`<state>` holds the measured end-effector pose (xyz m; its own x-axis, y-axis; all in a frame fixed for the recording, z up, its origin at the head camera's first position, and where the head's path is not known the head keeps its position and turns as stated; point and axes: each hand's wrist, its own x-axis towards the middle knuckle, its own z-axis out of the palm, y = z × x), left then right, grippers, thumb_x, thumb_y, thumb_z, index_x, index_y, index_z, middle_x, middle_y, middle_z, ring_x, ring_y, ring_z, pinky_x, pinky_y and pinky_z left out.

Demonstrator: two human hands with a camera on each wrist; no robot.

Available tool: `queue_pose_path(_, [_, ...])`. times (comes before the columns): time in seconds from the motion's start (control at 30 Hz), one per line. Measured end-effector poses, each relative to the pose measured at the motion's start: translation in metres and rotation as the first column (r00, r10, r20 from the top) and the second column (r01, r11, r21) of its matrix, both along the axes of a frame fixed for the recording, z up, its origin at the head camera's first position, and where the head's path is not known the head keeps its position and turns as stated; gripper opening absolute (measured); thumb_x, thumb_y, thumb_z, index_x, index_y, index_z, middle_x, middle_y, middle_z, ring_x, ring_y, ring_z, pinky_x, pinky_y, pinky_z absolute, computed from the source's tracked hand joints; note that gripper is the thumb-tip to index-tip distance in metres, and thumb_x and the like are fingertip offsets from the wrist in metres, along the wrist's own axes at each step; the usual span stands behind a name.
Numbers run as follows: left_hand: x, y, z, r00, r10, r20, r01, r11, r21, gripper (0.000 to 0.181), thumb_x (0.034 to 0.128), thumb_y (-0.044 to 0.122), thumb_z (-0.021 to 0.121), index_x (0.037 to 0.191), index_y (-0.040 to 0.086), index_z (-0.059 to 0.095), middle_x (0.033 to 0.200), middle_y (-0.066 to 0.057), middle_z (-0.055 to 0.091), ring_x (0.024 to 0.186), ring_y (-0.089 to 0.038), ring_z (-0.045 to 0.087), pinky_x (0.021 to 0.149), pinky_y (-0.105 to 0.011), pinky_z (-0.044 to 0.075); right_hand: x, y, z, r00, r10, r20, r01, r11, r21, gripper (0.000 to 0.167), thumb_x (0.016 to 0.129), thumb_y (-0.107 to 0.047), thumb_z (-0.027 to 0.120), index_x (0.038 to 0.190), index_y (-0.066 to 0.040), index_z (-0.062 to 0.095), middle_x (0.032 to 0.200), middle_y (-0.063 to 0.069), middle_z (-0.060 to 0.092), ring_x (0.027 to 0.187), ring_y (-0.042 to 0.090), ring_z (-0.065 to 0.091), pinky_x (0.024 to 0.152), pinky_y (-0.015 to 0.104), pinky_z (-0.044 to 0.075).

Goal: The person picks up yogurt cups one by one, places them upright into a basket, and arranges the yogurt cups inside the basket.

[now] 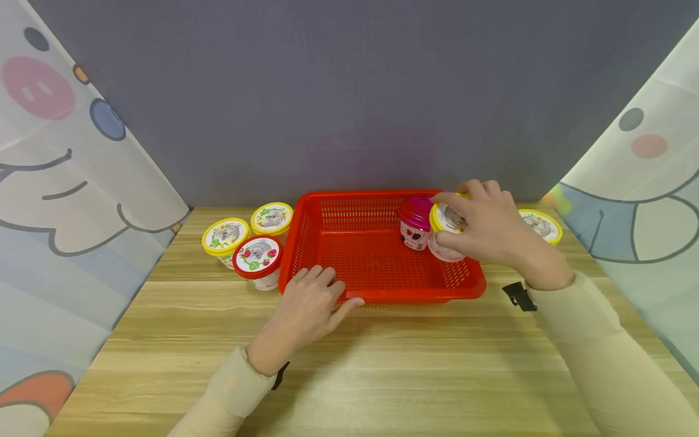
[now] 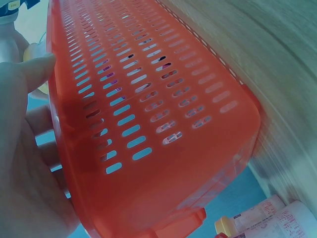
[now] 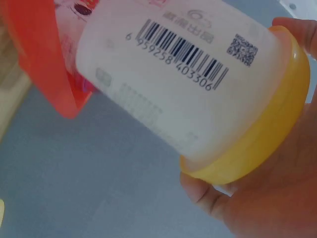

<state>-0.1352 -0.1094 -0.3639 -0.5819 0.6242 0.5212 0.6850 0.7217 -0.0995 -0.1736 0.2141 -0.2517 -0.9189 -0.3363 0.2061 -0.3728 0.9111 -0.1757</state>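
My right hand (image 1: 486, 224) grips a yellow-lidded cup (image 1: 449, 250) by its lid, over the right end of the red plastic basket (image 1: 382, 295). In the right wrist view, thumb and fingers span the yellow lid (image 3: 267, 134), and a barcode shows on the white cup wall. Beside it, inside the basket, stands a cup with a magenta lid (image 1: 416, 212). My left hand (image 1: 311, 303) holds the basket's near rim toward its left corner, fingers hooked over the edge. The left wrist view shows the slotted basket wall (image 2: 163, 168) below that hand.
Left of the basket stand two yellow-lidded cups, one nearer (image 1: 226, 237) and one farther (image 1: 272, 218), plus a red-lidded cup (image 1: 258, 258). Another yellow-lidded cup (image 1: 540, 226) stands right of it. A grey wall (image 1: 360, 103) rises behind the wooden table (image 1: 382, 376).
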Motion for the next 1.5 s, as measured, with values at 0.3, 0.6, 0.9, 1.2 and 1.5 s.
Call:
queue_pose_path(0.3, [0.0,0.0,0.0,1.0,0.004,0.008,-0.004,1.0,-0.005,0.043,0.0952,0.051,0.066,0.071,0.016,0.067,0.071,0.001,0.052,0.067,-0.019,0.049,0.061,-0.031,0.044,-0.008,-0.012,-0.015,0.997,0.056,0.052,-0.058,0.998,0.036,0.057,0.084,-0.037,0.066,0.139,-0.022,0.061,0.132,0.015,0.05,0.112,0.034,0.04,0.085,0.048,0.035])
queue_pose_path(0.6, [0.001,0.0,0.0,1.0,0.006,0.008,-0.006,1.0,-0.008,0.043,0.0953,0.051,0.066,0.071,0.016,0.068,0.071,0.001,0.052,0.067,-0.019,0.049,0.061,-0.031,0.044,-0.013,-0.017,-0.033,0.991,0.114,0.077,-0.119,0.991,0.067,0.058,0.085,-0.038,0.062,0.14,-0.021,0.06,0.131,0.016,0.052,0.109,0.034,0.044,0.084,0.05,0.039])
queue_pose_path(0.9, [0.001,0.0,0.0,1.0,0.005,0.008,-0.005,1.0,-0.003,0.044,0.0953,0.052,0.065,0.07,0.016,0.066,0.071,0.001,0.052,0.069,-0.02,0.051,0.062,-0.032,0.045,-0.017,-0.022,-0.05,0.98,0.137,0.142,-0.145,0.988,0.049,0.066,0.083,-0.047,0.069,0.144,-0.026,0.059,0.127,0.013,0.053,0.111,0.031,0.043,0.086,0.049,0.04])
queue_pose_path(1.2, [0.0,0.0,0.0,1.0,0.002,0.004,-0.002,1.0,-0.005,0.044,0.0952,0.052,0.066,0.069,0.017,0.065,0.07,0.001,0.05,0.067,-0.019,0.049,0.061,-0.031,0.043,-0.019,-0.025,-0.061,0.968,0.14,0.208,-0.159,0.984,0.076,0.07,0.083,-0.047,0.068,0.148,-0.022,0.055,0.129,0.015,0.052,0.109,0.03,0.044,0.087,0.048,0.039])
queue_pose_path(1.5, [0.001,0.0,0.0,1.0,0.011,0.02,-0.011,1.0,-0.01,0.043,0.0952,0.052,0.066,0.072,0.016,0.068,0.071,0.001,0.053,0.068,-0.019,0.05,0.061,-0.032,0.044,-0.019,-0.028,-0.066,0.953,0.153,0.262,-0.182,0.979,0.089,0.062,0.085,-0.044,0.069,0.141,-0.02,0.06,0.135,0.019,0.051,0.112,0.034,0.044,0.091,0.055,0.041])
